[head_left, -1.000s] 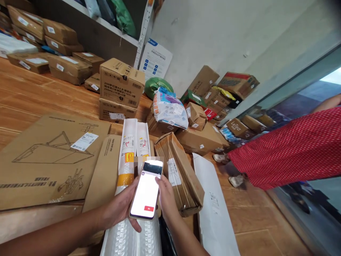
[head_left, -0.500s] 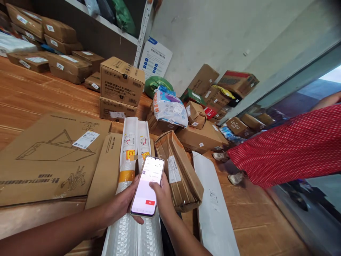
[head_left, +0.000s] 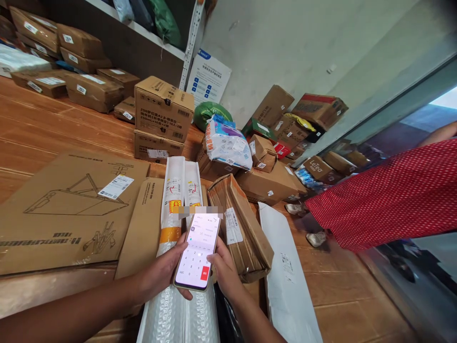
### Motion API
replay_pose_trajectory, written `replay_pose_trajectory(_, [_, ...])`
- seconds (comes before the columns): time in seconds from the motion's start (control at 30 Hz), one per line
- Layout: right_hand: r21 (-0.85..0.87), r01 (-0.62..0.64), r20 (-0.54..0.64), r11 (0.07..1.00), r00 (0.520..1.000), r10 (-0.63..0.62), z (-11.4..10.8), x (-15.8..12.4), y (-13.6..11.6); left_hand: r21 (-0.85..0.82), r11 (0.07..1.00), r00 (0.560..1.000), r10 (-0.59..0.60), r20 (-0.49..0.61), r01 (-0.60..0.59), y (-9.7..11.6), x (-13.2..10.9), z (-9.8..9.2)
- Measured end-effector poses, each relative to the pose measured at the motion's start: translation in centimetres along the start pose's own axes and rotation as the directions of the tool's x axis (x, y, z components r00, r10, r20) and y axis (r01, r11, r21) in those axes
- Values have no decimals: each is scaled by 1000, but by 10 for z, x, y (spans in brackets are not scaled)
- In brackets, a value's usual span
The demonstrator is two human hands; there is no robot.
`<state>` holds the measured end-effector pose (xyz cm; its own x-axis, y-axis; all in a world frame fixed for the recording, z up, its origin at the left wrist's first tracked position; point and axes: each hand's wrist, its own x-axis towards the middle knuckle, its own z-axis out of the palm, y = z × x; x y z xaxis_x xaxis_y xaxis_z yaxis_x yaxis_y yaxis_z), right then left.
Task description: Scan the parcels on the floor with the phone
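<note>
A smartphone (head_left: 198, 252) with a lit screen showing a number keypad rests in my left hand (head_left: 162, 274), whose fingers curl under and around its left edge. My right hand (head_left: 224, 269) grips the phone's right edge, with the thumb resting on the screen near a red button. Directly below the phone lie two long white bubble-wrapped rolls (head_left: 178, 190) bearing labels. A taped brown parcel (head_left: 243, 228) lies just right of my right hand.
A large flat cardboard box (head_left: 67, 209) lies at left, stacked cartons (head_left: 162, 114) behind it, and more parcels (head_left: 271, 143) are piled along the wall. A white flat package (head_left: 289, 276) lies on the wooden floor. A person in a red dotted garment (head_left: 385, 195) stands at right.
The phone screen has switched from a mostly white page to a number keypad. My right thumb has shifted slightly lower on the screen. The hands otherwise stay in place.
</note>
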<state>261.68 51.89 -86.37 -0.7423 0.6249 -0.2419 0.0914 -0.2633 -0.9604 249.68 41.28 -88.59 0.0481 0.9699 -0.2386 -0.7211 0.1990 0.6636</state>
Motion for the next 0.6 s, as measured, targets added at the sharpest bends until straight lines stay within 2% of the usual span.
replay_pose_trajectory(0.17, [-14,27,23,1000,999,-27,-2,-1,1,-49,998,999,33,32,-31,-3,2,-4])
replay_pose_trajectory(0.27, [-14,47,49,999,998,-46,-2,-3,0,-32,999,999,32,4,-32,-2,1,-2])
replay_pose_trajectory(0.47, [-6,112,246,994,963,-107,-4,-10,-2,34,999,998,13,-54,-11,1,-1,4])
replay_pose_trajectory(0.6, [-54,110,299,992,950,-89,-4,-13,0,40,999,997,14,-77,-11,-1,0,3])
